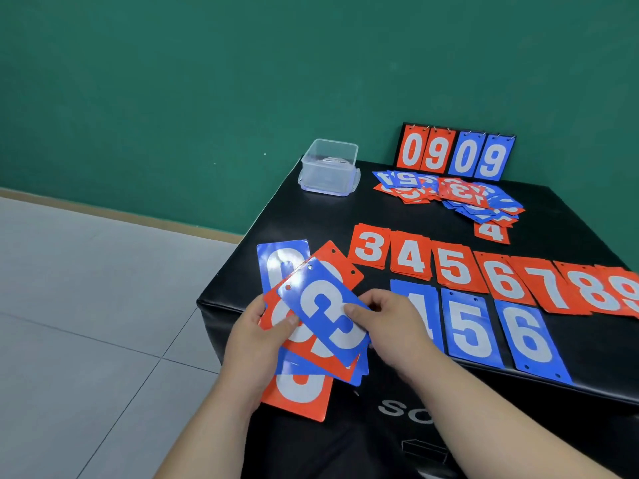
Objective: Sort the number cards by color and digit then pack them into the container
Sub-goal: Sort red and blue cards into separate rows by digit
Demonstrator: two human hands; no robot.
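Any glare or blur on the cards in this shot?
Head view: glare whitens the top of the blue 3 card and the blue 0 card beyond it; the red 9 card at the right edge smears, and the far loose pile looks soft.

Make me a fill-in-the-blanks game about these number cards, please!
The left hand grips a fan of red and blue number cards; on top, the right hand pinches a blue plastic card showing a white ___.
On the black padded table, the row of blue number cards runs from 4 to ___.
The black flip scoreboard shows 09 in red, then 09 in ___.
The row of red number cards starts with ___.
Missing words: 3; 6; blue; 3.
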